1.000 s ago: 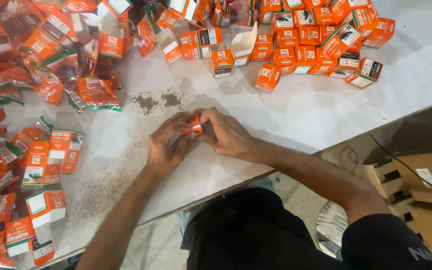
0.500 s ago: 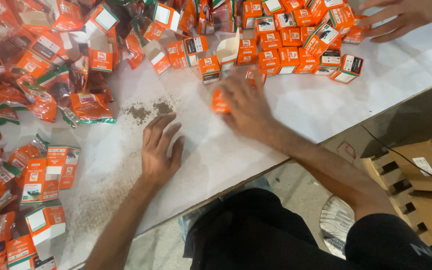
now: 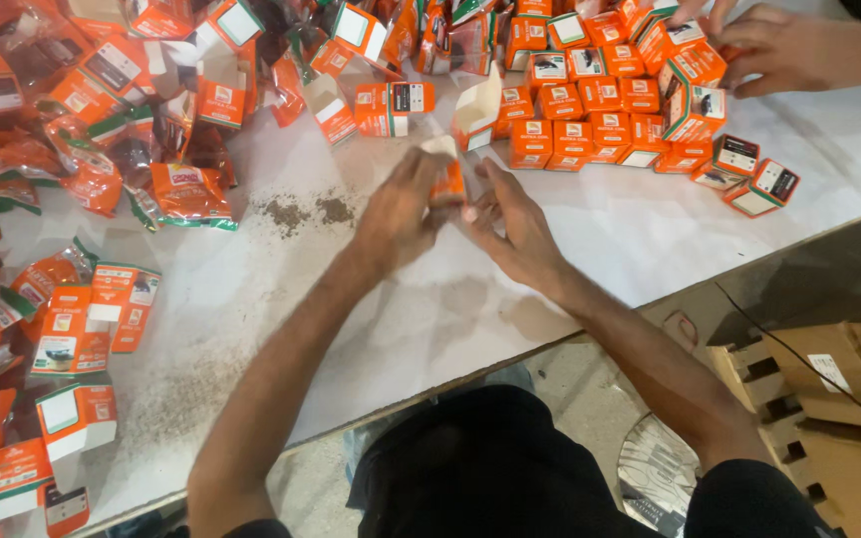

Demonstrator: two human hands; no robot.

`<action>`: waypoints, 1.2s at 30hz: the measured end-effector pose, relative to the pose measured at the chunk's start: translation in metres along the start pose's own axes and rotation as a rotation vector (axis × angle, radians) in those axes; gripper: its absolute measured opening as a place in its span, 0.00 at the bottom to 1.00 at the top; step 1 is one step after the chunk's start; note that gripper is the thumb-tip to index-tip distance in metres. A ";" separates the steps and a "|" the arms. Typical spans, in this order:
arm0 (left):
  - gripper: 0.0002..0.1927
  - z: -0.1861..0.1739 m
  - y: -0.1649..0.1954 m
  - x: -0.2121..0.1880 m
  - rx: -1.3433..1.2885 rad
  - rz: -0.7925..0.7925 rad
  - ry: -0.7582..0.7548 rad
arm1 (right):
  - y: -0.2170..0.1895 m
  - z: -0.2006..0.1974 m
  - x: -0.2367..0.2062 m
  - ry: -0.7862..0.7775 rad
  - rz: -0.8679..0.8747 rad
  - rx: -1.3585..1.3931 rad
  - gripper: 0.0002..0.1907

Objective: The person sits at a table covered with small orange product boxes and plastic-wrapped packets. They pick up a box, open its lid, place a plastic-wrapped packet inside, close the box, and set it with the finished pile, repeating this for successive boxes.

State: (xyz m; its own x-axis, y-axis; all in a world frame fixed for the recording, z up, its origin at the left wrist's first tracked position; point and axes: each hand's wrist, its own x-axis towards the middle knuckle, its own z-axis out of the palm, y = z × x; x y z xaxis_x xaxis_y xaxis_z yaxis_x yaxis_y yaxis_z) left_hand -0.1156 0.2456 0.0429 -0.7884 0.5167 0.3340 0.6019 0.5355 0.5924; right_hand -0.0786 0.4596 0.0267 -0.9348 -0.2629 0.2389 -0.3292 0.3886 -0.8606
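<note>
**Both hands meet on one small orange carton**

The small orange carton [image 3: 447,179] sits pinched between the two hands above the white bench [image 3: 590,249], its pale top flap standing open. The left hand [image 3: 398,211] grips it from one side with fingers curled round it, and the right hand [image 3: 510,224] closes on it from the other, thumb and fingertips pressed to its edge (how much of the carton is hidden behind the fingers cannot be told). Just beyond the carton lies a block of closed orange boxes [image 3: 590,110], packed side by side in rows, with an open white-lined box [image 3: 478,115] at its near corner. To the left of the carton, a little apart, two small heaps of dark powder [image 3: 309,211] lie on the bare bench. Farther left of the carton is a pile of orange foil sachets [image 3: 102,149], and flattened carton blanks [image 3: 87,324] lie nearer the bench edge. Well beyond the carton, to its right, another person's hand [image 3: 789,45] touches the boxes.
</note>
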 end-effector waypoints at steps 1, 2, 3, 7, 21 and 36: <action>0.32 -0.003 0.005 -0.019 -0.048 0.058 -0.012 | 0.000 0.005 0.005 -0.077 0.088 0.181 0.38; 0.35 -0.008 0.008 -0.034 -0.006 0.074 0.001 | 0.000 0.009 0.009 -0.151 0.178 0.360 0.39; 0.38 -0.015 0.011 -0.049 0.032 0.087 0.014 | 0.000 0.014 0.010 -0.160 0.097 0.404 0.41; 0.40 -0.082 -0.014 -0.083 0.733 0.063 0.260 | -0.008 0.032 0.005 -0.163 -0.170 0.205 0.43; 0.24 -0.122 -0.025 -0.108 0.534 -0.032 0.071 | -0.018 0.043 0.005 -0.217 -0.324 -0.097 0.32; 0.21 -0.029 0.030 -0.093 0.414 0.103 0.346 | -0.028 0.043 0.004 -0.245 -0.290 -0.138 0.33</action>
State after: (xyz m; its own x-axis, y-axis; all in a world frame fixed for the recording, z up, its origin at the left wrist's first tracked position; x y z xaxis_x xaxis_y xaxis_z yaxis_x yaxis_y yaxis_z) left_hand -0.0277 0.1942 0.0506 -0.6763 0.3683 0.6380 0.6231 0.7479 0.2287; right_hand -0.0675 0.4102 0.0321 -0.7467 -0.5753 0.3339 -0.6048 0.3783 -0.7008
